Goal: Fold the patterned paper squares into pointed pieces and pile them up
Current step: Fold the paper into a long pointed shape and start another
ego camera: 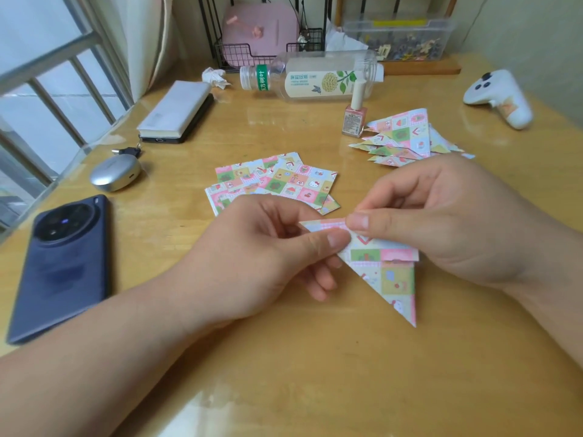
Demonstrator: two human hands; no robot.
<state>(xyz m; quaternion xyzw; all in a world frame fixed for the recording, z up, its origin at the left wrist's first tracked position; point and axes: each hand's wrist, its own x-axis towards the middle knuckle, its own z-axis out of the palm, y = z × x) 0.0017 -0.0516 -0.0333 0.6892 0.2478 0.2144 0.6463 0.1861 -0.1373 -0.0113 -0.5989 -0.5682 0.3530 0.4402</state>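
Between the two hands, seen from the head camera, a folded paper piece (388,272) was held over the wooden table (315,389), its long point aimed back toward the person and slightly to the right. The left hand (268,247) pinched the piece's left edge, thumb on top and curled fingers underneath. The right hand (441,222) pinched the upper edge between thumb and forefinger, its thumb tip nearly meeting the left thumb (the two nails sat just beside each other). A short flap lay folded across the upper part of the piece. Whether the tip touched the table could not be told.

Just beyond the left hand lay the flat paper squares (284,181), loosely overlapped, their near corner hidden behind the knuckles. Beyond the right hand sat the pile of pointed pieces (407,137), fanned with tips toward the left. A pink nail polish bottle (355,118) stood upright just beside that pile on its left. Farther beyond both hands a clear plastic bottle (315,77) lay on its side. Left of the left forearm lay a dark phone (63,266), camera side up, with a silver earbud case (115,175) beyond it. Well beyond the right hand and to its right rested a white controller (501,96).
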